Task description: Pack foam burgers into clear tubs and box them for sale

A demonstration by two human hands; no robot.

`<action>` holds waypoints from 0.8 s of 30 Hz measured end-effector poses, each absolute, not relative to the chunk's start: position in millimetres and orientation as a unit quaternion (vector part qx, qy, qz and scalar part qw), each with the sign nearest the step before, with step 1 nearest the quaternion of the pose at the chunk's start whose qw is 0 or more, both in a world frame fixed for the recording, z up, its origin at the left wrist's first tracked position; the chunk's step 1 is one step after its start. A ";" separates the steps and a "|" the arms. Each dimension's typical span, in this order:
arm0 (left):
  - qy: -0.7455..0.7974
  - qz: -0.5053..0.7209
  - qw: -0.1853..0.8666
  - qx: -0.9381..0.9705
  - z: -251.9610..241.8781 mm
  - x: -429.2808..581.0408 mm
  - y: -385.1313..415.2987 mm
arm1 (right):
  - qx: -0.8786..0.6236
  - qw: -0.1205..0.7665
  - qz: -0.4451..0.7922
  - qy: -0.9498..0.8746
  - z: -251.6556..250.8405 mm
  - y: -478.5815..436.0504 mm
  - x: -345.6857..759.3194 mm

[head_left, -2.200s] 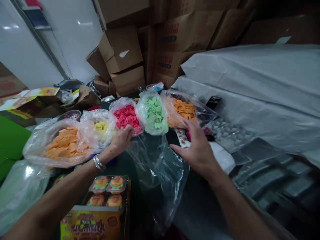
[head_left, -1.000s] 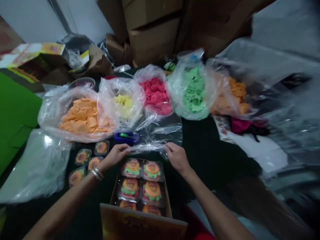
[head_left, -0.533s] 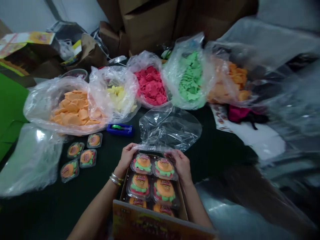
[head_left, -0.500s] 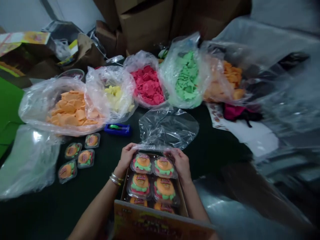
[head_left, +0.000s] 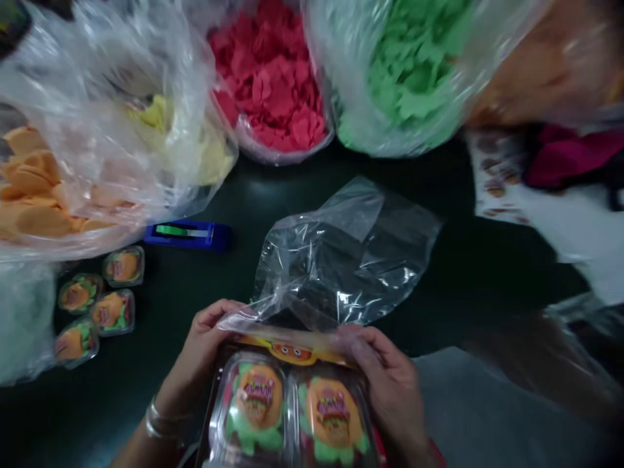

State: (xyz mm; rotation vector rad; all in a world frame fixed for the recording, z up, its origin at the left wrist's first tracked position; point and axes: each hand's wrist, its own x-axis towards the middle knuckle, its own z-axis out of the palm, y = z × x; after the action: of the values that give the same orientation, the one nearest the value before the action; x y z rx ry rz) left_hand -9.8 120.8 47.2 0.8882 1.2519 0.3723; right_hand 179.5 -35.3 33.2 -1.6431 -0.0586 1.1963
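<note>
A display box [head_left: 319, 351] holds burger-shaped pieces in clear plastic packs, and two packs [head_left: 257, 409] show at its far end. Over the box's far edge lies the mouth of a clear plastic bag [head_left: 348, 253], which spreads flat across the dark table beyond. My left hand [head_left: 207, 344] pinches the bag's edge at the box's left corner. At the right corner my right hand [head_left: 385, 367] has its thumb and fingers closed on the same bag edge. The near part of the box is out of view.
Several packed burgers [head_left: 114, 312] lie at the left beside a blue tape dispenser [head_left: 188, 234]. Bags of orange pieces [head_left: 36, 188], red pieces [head_left: 273, 78] and green pieces [head_left: 414, 65] stand along the back. White sheets [head_left: 565, 221] lie at the right.
My view has moved closer and tilted down over the box. The bag's edge has been drawn over the box's far end, where a printed yellow flap now shows. Both hands still grip it.
</note>
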 end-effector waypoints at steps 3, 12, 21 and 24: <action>0.548 0.155 0.673 0.472 42.0 -2.3 138.4 | -0.686 0.538 0.486 -0.061 29.6 -34.3 191.8; 0.448 0.136 0.543 0.697 42.2 40.3 188.0 | -0.704 0.422 0.455 -0.345 22.6 -23.1 249.6; 0.465 0.121 0.447 0.755 9.2 -3.8 172.1 | -0.655 0.457 0.540 -0.267 13.3 -38.5 258.4; 0.487 0.149 0.421 0.750 -10.4 1.7 176.8 | -0.616 0.469 0.596 -0.212 12.7 -40.7 253.7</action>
State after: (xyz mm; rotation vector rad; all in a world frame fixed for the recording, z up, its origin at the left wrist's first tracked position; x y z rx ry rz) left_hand 1.7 176.8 -10.4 1.8793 1.2209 0.3736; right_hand 253.7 -40.7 12.7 -1.5090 -0.5198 1.4621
